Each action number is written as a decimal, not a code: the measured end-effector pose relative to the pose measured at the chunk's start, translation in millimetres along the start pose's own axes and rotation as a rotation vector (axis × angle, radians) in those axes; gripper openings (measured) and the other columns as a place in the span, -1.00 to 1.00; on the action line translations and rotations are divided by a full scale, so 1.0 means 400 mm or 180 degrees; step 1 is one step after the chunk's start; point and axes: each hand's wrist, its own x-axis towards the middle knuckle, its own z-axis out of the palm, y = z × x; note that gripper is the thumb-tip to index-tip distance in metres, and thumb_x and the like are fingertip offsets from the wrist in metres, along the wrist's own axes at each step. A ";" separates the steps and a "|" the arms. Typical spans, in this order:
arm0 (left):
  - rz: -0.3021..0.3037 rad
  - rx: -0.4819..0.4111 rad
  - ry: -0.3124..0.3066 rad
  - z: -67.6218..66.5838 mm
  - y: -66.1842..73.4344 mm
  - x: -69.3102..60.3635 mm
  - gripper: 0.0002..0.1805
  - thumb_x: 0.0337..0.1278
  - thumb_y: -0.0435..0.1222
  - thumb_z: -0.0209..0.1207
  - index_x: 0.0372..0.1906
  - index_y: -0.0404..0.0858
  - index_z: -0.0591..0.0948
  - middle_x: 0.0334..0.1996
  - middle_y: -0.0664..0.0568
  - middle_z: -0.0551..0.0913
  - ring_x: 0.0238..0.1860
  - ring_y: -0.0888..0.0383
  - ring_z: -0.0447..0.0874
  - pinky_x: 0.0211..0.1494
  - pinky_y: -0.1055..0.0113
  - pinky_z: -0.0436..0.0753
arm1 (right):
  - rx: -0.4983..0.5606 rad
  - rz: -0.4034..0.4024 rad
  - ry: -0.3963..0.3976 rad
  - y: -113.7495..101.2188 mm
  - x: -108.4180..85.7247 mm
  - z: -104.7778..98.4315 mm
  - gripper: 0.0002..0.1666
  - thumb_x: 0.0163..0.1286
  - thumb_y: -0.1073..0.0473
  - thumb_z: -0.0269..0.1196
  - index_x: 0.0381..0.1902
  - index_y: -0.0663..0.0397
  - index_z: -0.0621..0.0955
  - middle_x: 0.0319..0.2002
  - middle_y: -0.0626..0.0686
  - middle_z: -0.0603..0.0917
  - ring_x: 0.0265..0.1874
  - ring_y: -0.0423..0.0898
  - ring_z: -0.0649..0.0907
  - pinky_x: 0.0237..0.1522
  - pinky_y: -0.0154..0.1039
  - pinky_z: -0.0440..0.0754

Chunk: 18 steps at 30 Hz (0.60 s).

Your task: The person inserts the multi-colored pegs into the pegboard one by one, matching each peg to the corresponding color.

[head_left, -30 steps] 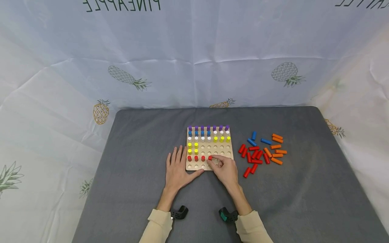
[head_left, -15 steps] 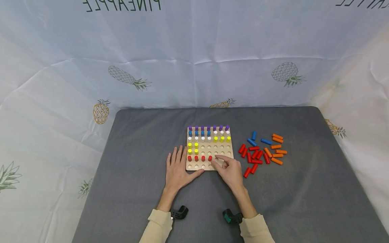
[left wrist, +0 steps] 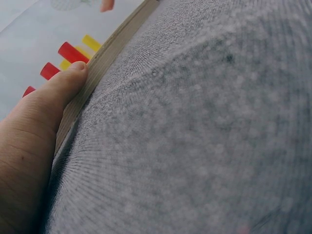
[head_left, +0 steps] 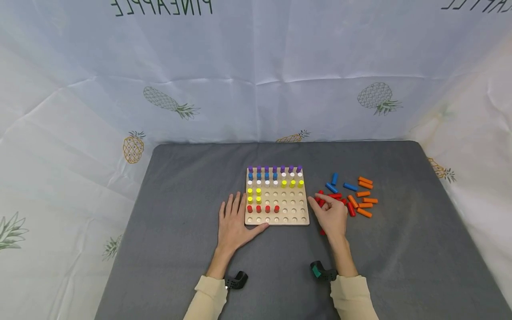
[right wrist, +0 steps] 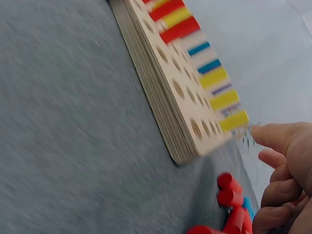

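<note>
A light wooden pegboard (head_left: pixel 279 198) stands in the middle of the grey cloth. Purple, blue, white and yellow pegs (head_left: pixel 258 200) fill its far rows. Nearer the front, a short line of red pegs (head_left: pixel 277 209) starts from the left side. My left hand (head_left: pixel 233 229) lies flat beside the board's left edge, fingers straight; its thumb (left wrist: pixel 73 80) touches the front edge in the left wrist view. Just right of the board, my right hand (head_left: pixel 332 218) is over the loose red pegs (head_left: pixel 351 209), thumb and forefinger apart. Nothing shows between them; the hand hides several of those pegs.
Loose orange pegs (head_left: pixel 363 194) lie right of the red heap, and several blue pegs (head_left: pixel 350 187) behind it. A black band with a camera (head_left: pixel 237 280) sits at each wrist. A pineapple-print curtain (head_left: pixel 256 106) hangs behind the table.
My right hand has let go of a red peg, which stands in the board's red row, and has moved right to the loose red pegs. The left hand has stayed put.
</note>
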 end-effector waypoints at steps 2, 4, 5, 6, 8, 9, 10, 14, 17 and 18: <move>0.0004 0.0010 0.0008 0.001 -0.001 0.000 0.31 -0.17 0.51 0.22 0.64 -0.13 0.14 0.60 -0.13 0.23 0.65 -0.15 0.08 0.65 -0.20 0.08 | -0.0064 0.0065 0.0075 0.008 0.013 -0.007 -0.61 0.28 0.04 0.48 -0.06 0.20 0.80 -0.81 -0.03 0.36 -0.85 -0.23 0.26 -0.77 -0.35 0.14; 0.0013 0.0026 0.0019 0.003 -0.002 0.000 0.31 -0.17 0.51 0.22 0.64 -0.14 0.14 0.60 -0.13 0.24 0.65 -0.15 0.09 0.65 -0.20 0.09 | -0.0138 0.0123 0.0117 0.014 0.025 -0.009 -0.61 0.28 0.02 0.48 -0.06 0.18 0.80 -0.81 -0.04 0.37 -0.84 -0.22 0.28 -0.77 -0.35 0.16; 0.0014 0.0033 0.0022 0.003 -0.002 0.000 0.31 -0.17 0.51 0.22 0.64 -0.14 0.14 0.60 -0.13 0.24 0.65 -0.15 0.09 0.65 -0.20 0.09 | -0.0173 0.0139 0.0132 0.016 0.030 -0.009 -0.61 0.28 0.01 0.48 -0.07 0.18 0.80 -0.81 -0.04 0.38 -0.83 -0.22 0.29 -0.77 -0.35 0.16; 0.0017 0.0031 0.0027 0.003 -0.003 0.000 0.31 -0.17 0.51 0.22 0.63 -0.14 0.15 0.60 -0.13 0.24 0.65 -0.15 0.09 0.65 -0.20 0.10 | -0.0199 0.0153 0.0141 0.018 0.035 -0.009 -0.62 0.28 0.02 0.48 -0.08 0.18 0.81 -0.81 -0.04 0.39 -0.83 -0.22 0.30 -0.78 -0.34 0.17; 0.0022 0.0019 0.0038 0.005 -0.004 0.000 0.30 -0.17 0.51 0.22 0.63 -0.14 0.15 0.60 -0.13 0.24 0.65 -0.15 0.09 0.64 -0.21 0.10 | -0.0251 0.0201 0.0138 0.021 0.043 -0.009 -0.62 0.28 0.01 0.47 -0.08 0.17 0.81 -0.80 -0.05 0.40 -0.83 -0.20 0.31 -0.78 -0.33 0.18; 0.0021 0.0014 0.0040 0.005 -0.004 -0.001 0.30 -0.16 0.51 0.22 0.63 -0.13 0.15 0.60 -0.13 0.24 0.65 -0.15 0.09 0.64 -0.21 0.10 | -0.0281 0.0239 0.0118 0.022 0.046 -0.008 -0.62 0.29 0.00 0.47 -0.08 0.16 0.81 -0.80 -0.06 0.39 -0.83 -0.19 0.32 -0.79 -0.32 0.18; 0.0023 0.0010 0.0044 0.006 -0.005 -0.001 0.30 -0.16 0.51 0.21 0.63 -0.13 0.15 0.60 -0.13 0.24 0.65 -0.15 0.09 0.64 -0.21 0.10 | -0.0309 0.0270 0.0098 0.024 0.048 -0.007 -0.62 0.29 0.00 0.46 -0.06 0.16 0.80 -0.81 -0.06 0.39 -0.83 -0.19 0.32 -0.79 -0.31 0.18; 0.0052 0.0004 0.0085 0.008 -0.007 -0.002 0.30 -0.15 0.53 0.19 0.63 -0.14 0.16 0.59 -0.14 0.26 0.63 -0.16 0.11 0.63 -0.21 0.12 | -0.0418 0.0397 0.0027 0.028 0.056 -0.004 -0.59 0.31 0.00 0.44 -0.02 0.17 0.79 -0.81 -0.07 0.36 -0.83 -0.15 0.32 -0.80 -0.29 0.17; 0.0063 0.0002 0.0100 0.008 -0.007 0.000 0.29 -0.15 0.53 0.18 0.63 -0.14 0.17 0.59 -0.15 0.27 0.63 -0.17 0.12 0.62 -0.22 0.12 | -0.0489 0.0470 -0.0005 0.029 0.060 -0.004 -0.58 0.32 0.00 0.44 -0.01 0.19 0.78 -0.81 -0.06 0.37 -0.83 -0.14 0.33 -0.80 -0.29 0.18; 0.0058 0.0005 0.0092 0.007 -0.007 0.000 0.30 -0.15 0.53 0.19 0.63 -0.14 0.16 0.59 -0.14 0.26 0.63 -0.17 0.12 0.63 -0.22 0.11 | -0.0514 0.0493 -0.0012 0.029 0.061 -0.003 -0.57 0.32 0.00 0.44 -0.01 0.19 0.78 -0.81 -0.06 0.37 -0.82 -0.14 0.33 -0.80 -0.29 0.18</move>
